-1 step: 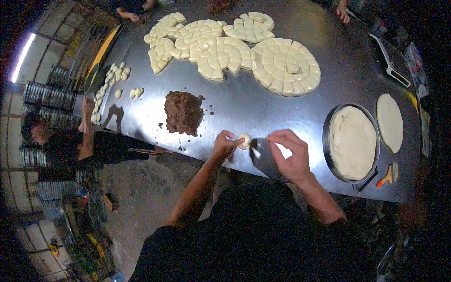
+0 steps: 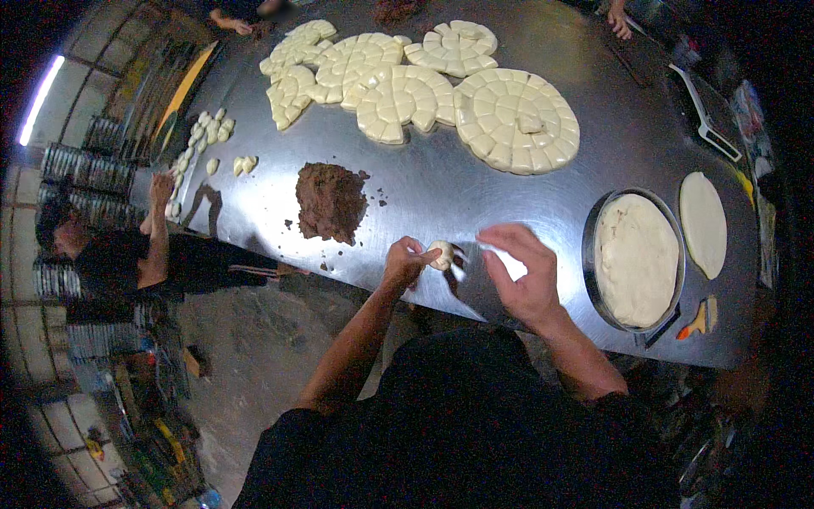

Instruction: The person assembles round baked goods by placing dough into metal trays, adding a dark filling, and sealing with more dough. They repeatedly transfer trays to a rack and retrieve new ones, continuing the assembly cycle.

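Note:
My left hand (image 2: 407,261) is closed on a small round dough ball (image 2: 441,255) at the table's near edge, the thumb resting on it. The ball is pale, with a creased top. Just to its right my right hand (image 2: 524,271) hovers, thumb and fingers curved with a gap between them and nothing visible inside. Its fingertips are slightly blurred and apart from the ball. A crumbly mound of dark brown filling (image 2: 329,202) lies left of and beyond my left hand.
Scored dough rounds (image 2: 515,119) cover the far middle. At right are a dough-filled round pan (image 2: 588,246), a flat dough disc (image 2: 703,225) and a brush (image 2: 699,318). Dough pieces (image 2: 246,165) lie at left, near a co-worker (image 2: 110,254). Other people's hands (image 2: 619,21) show at the far edge.
The dough ball has turned slightly in my left hand and shows more creases. My right hand's fingers have shifted a little and blurred. The filling and pan stay put.

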{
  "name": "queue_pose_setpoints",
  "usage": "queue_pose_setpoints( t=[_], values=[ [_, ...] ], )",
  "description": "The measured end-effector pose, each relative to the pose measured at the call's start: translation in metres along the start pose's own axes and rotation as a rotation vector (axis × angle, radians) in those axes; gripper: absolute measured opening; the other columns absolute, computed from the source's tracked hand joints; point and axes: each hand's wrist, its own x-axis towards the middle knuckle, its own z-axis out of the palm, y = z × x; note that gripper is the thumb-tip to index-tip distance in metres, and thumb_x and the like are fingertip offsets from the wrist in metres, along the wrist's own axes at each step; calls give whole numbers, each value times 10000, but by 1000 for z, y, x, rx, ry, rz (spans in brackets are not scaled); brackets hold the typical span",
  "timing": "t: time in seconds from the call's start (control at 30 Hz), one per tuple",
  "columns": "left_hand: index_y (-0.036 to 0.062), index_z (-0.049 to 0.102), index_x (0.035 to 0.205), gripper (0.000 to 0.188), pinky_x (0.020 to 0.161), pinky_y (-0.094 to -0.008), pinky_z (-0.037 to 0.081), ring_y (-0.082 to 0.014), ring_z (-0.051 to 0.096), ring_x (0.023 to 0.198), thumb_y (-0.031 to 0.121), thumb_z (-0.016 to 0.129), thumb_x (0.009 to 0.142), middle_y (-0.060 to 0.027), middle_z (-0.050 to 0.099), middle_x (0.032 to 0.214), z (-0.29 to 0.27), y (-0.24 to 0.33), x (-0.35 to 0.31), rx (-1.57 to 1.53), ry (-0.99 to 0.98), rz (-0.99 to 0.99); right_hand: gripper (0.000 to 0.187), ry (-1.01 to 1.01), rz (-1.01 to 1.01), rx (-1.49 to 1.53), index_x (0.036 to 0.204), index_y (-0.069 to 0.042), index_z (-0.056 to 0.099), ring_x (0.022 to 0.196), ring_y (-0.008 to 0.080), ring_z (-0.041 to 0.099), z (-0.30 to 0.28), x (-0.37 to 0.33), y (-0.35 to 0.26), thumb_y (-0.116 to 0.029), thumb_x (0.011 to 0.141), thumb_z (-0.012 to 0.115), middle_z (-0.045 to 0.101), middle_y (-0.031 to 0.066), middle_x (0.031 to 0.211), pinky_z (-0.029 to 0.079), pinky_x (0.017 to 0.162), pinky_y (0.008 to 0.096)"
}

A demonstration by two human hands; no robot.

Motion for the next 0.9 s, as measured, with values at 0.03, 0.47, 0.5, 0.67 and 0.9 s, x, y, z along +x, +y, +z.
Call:
queue_pose_setpoints(
  t=[0.03, 0.47, 0.5, 0.67, 0.9],
  values=[
    [19, 616, 840, 303, 437, -288, 478, -135, 544, 462, 276, 777, 842, -45, 609, 650, -1, -2, 0, -4, 49, 141, 271, 1, -33, -33, 1118, -7, 682, 1061, 284, 639, 0, 15, -7, -73, 857, 646, 670, 159, 1125, 473, 947, 367],
    [-17, 630, 819, 601, 345, -293, 352, -142, 454, 351, 508, 414, 1015, -50, 493, 471, -86, -56, -85, -691, 551, -179, 673, -466, -184, -700, 1426, -139, 455, 1425, 459, 208, 221, 29, 87, -434, 851, 645, 293, 160, 1554, 121, 1052, 753],
    [-6, 645, 758, 629, 361, -313, 386, -160, 495, 371, 524, 416, 1007, -52, 527, 482, -93, -75, -88, -670, 625, -233, 670, -303, -252, -599, 1405, -105, 468, 1396, 452, 266, 223, 20, 107, -417, 845, 664, 351, 186, 1513, 181, 1083, 682],
    [80, 674, 680, 535, 458, -420, 483, -214, 601, 480, 498, 481, 953, -57, 633, 581, -84, -138, -92, -480, 669, -499, 439, -159, -423, -361, 1177, -42, 642, 1191, 365, 526, 203, -17, 178, -382, 950, 482, 574, 219, 1282, 429, 987, 496],
    [96, 747, 883, 381, 524, -402, 512, -218, 632, 554, 429, 563, 907, -60, 669, 642, -76, -168, -73, -561, 320, -449, 236, -623, -219, -283, 898, -16, 574, 747, 240, 633, 99, -18, 162, -244, 854, 621, 650, 147, 804, 521, 677, 384]
  ],
)
